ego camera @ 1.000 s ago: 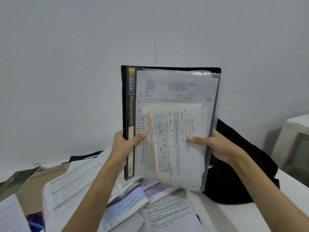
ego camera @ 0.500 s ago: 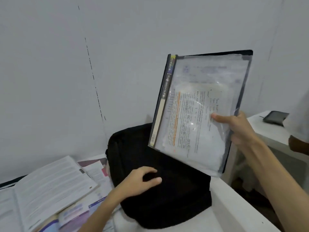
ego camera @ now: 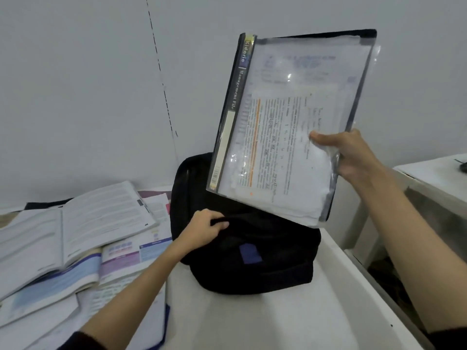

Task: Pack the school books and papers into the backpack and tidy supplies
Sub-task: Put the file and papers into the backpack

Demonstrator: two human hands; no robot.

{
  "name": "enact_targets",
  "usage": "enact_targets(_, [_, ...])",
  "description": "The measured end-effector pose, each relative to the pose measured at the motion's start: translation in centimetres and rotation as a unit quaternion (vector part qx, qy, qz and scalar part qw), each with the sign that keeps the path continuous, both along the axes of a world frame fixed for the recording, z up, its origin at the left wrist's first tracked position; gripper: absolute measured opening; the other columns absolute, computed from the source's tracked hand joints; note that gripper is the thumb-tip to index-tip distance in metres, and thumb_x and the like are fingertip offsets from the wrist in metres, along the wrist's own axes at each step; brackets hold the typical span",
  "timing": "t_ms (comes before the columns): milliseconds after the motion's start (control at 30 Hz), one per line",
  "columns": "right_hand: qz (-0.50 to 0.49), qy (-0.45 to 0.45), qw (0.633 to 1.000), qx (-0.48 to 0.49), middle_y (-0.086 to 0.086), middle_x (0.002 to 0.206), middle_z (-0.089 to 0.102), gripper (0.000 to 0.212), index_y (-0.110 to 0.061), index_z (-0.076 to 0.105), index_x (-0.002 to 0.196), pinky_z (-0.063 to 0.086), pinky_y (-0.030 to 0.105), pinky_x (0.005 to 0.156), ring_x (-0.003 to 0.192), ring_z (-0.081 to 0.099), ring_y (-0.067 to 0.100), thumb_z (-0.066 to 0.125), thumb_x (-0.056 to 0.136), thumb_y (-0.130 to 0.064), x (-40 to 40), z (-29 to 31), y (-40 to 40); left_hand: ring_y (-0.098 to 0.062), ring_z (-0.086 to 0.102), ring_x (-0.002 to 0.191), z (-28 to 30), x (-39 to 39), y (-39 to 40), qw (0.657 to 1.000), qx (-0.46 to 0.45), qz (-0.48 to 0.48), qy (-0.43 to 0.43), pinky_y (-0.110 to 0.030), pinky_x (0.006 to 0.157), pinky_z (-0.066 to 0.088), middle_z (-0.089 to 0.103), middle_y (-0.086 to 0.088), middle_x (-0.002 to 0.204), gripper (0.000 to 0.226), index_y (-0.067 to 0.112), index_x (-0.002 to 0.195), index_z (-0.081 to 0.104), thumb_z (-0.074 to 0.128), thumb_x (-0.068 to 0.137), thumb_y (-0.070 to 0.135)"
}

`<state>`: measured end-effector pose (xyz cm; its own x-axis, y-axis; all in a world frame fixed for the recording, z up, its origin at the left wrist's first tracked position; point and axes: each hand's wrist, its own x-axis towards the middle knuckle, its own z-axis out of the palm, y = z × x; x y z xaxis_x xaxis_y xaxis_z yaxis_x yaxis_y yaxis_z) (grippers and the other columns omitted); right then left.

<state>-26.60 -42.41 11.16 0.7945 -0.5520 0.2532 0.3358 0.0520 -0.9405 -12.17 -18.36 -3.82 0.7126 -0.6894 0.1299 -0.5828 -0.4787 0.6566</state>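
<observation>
A person's right hand [ego camera: 353,152] holds a clear plastic file folder [ego camera: 290,122] in the air, thumb on its front face and fingers curled behind its right edge. The folder stands nearly upright, tilted with its top leaning to the right. Its long axis runs up and down, its dark spine along the left side, and its lower edge points down toward the bag. Printed papers show through the cover.

Directly below the folder sits a black backpack [ego camera: 247,253] on a white table [ego camera: 278,319], against the far wall. The folder's bottom corner hangs just above the bag's top, apart from it as far as can be told.

The left hand [ego camera: 204,228] is the nearer one to the bag — its fingers are curled round a fold of black fabric at the top of the backpack, likely to pull the opening wide. Whether the bag is already open cannot be told.

To the left lie an open book [ego camera: 75,223] and loose papers [ego camera: 131,251], overlapping in a heap — not yet packed.
</observation>
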Motion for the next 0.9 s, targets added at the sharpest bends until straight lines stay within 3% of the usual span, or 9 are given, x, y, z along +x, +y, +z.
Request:
enact_targets(67, [0.022, 0.011, 1.0, 0.007, 0.005, 0.104, 0.073, 0.03, -0.005, 0.065, 0.107, 0.057, 0.029, 0.074, 0.096, 0.07, 0.021, 0.061, 0.081, 0.008, 0.0, -0.4, -0.3, -0.01, 0.054, 0.064, -0.8, 1.3, 0.3, 0.997, -0.001, 0.072, 0.035, -0.011, 0.057, 0.036, 0.06, -0.001, 0.068, 0.027, 0.008, 0.068, 0.063, 0.059, 0.092, 0.019])
enact_targets(133, [0.057, 0.03, 0.998, 0.005, 0.005, 0.106, 0.072, 0.032, -0.009, 0.065, 0.107, 0.057, 0.033, 0.08, 0.099, 0.069, 0.022, 0.063, 0.078, 0.005, -0.3, -0.7, -0.9, -0.018, 0.054, 0.073, -0.9, 2.7, 0.7, 0.984, -0.04, 0.146, 0.094, -0.023, 0.062, 0.038, 0.058, -0.009, 0.075, 0.026, -0.001, 0.079, 0.065, 0.059, 0.092, 0.02])
enact_targets(200, [0.089, 0.065, 0.994, -0.005, 0.008, 0.109, 0.071, 0.037, -0.01, 0.065, 0.108, 0.056, 0.038, 0.083, 0.1, 0.068, 0.024, 0.066, 0.072, 0.0, -0.7, -0.9, -1.4, -0.022, 0.054, 0.085, 0.1, 4.0, 0.8, 0.948, -0.134, 0.236, 0.168, -0.03, 0.069, 0.04, 0.057, -0.011, 0.087, 0.018, 0.003, 0.097, 0.064, 0.057, 0.093, 0.02])
enact_targets(267, [0.097, 0.104, 0.99, -0.006, 0.01, 0.107, 0.071, 0.034, -0.006, 0.065, 0.108, 0.058, 0.039, 0.077, 0.095, 0.07, 0.026, 0.064, 0.074, 0.002, -0.7, -1.4, -1.7, -0.029, 0.057, 0.099, 2.2, 5.1, 1.2, 0.892, -0.217, 0.331, 0.218, -0.032, 0.079, 0.043, 0.059, -0.013, 0.103, 0.029, -0.005, 0.111, 0.059, 0.053, 0.096, 0.02])
enact_targets(333, [0.072, 0.14, 0.988, 0.008, 0.015, 0.105, 0.071, 0.031, 0.0, 0.064, 0.109, 0.059, 0.038, 0.071, 0.09, 0.071, 0.028, 0.063, 0.078, 0.007, -0.3, -2.4, -1.9, -0.029, 0.058, 0.097, 4.4, 6.3, 1.7, 0.863, -0.267, 0.365, 0.225, -0.032, 0.073, 0.046, 0.063, -0.012, 0.097, 0.028, -0.007, 0.096, 0.06, 0.051, 0.096, 0.02])
enact_targets(433, [0.023, 0.183, 0.98, 0.074, 0.019, 0.109, 0.068, 0.038, 0.006, 0.06, 0.116, 0.059, 0.04, 0.069, 0.091, 0.069, 0.032, 0.062, 0.078, 0.01, 0.6, -4.3, -2.4, -0.02, 0.045, 0.073, 7.9, 6.5, 1.2, 0.89, -0.254, 0.355, 0.131, -0.027, 0.052, 0.031, 0.044, -0.004, 0.062, 0.035, 0.01, 0.062, 0.044, 0.05, 0.096, 0.019])
enact_targets(600, [-0.116, 0.176, 0.951, 0.227, 0.019, 0.118, 0.063, 0.045, 0.007, 0.057, 0.12, 0.052, 0.042, 0.08, 0.096, 0.062, 0.033, 0.059, 0.077, 0.016, 2.1, -8.8, -2.2, -0.014, 0.029, 0.051, 13.0, 4.3, -1.7, 0.951, -0.185, 0.227, -0.094, -0.027, 0.049, 0.022, 0.032, 0.0, 0.054, 0.043, 0.014, 0.057, 0.03, 0.045, 0.097, 0.013])
enact_targets(733, [-0.246, 0.156, 0.91, 0.295, 0.013, 0.117, 0.06, 0.043, 0.007, 0.053, 0.122, 0.052, 0.035, 0.081, 0.096, 0.059, 0.026, 0.06, 0.079, 0.007, 3.8, -11.5, 1.4, -0.013, 0.033, 0.051, 14.6, 2.2, -4.0, 0.956, -0.152, 0.151, -0.201, -0.028, 0.05, 0.026, 0.036, 0.002, 0.053, 0.044, 0.017, 0.055, 0.031, 0.045, 0.097, 0.015])
enact_targets(900, [-0.242, 0.118, 0.899, 0.347, 0.005, 0.116, 0.059, 0.04, -0.004, 0.05, 0.128, 0.048, 0.034, 0.091, 0.097, 0.056, 0.023, 0.056, 0.088, -0.005, 5.6, -13.5, 7.1, -0.02, 0.035, 0.054, 15.0, 0.9, -5.0, 0.952, -0.147, 0.097, -0.249, -0.032, 0.054, 0.025, 0.039, -0.002, 0.053, 0.037, 0.008, 0.061, 0.038, 0.045, 0.097, 0.016])
